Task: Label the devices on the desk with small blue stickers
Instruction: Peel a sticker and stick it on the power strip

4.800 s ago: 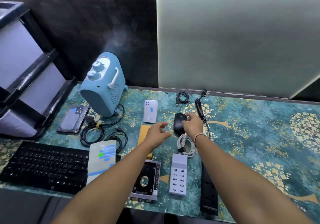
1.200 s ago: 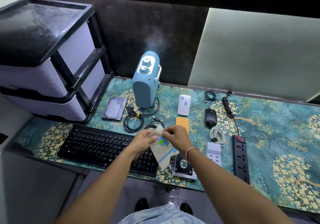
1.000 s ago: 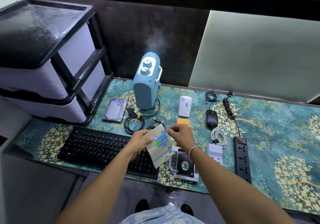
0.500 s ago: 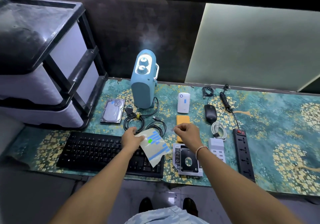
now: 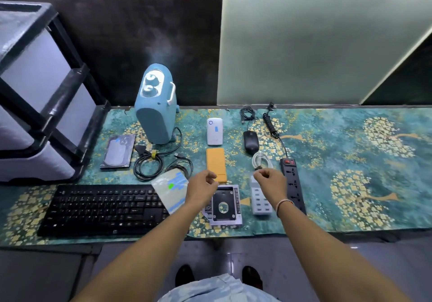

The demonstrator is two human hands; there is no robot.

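Fingers of the right hand [image 5: 271, 180] pinch together above the white charger [image 5: 260, 202], likely carrying a sticker too small to see. Left hand [image 5: 202, 188], loosely curled and empty, hovers by the glossy sticker sheet [image 5: 171, 190] lying across the black keyboard [image 5: 102, 208]. Beyond lies a matte orange slab [image 5: 216, 164].

Dark wall [image 5: 117, 44] beyond the hands, a pale frosted panel [image 5: 315, 49] glowing (softly), drawer unit [image 5: 35, 91] far left, teal floral bench [image 5: 350, 173], grey floor [image 5: 280, 266] below.
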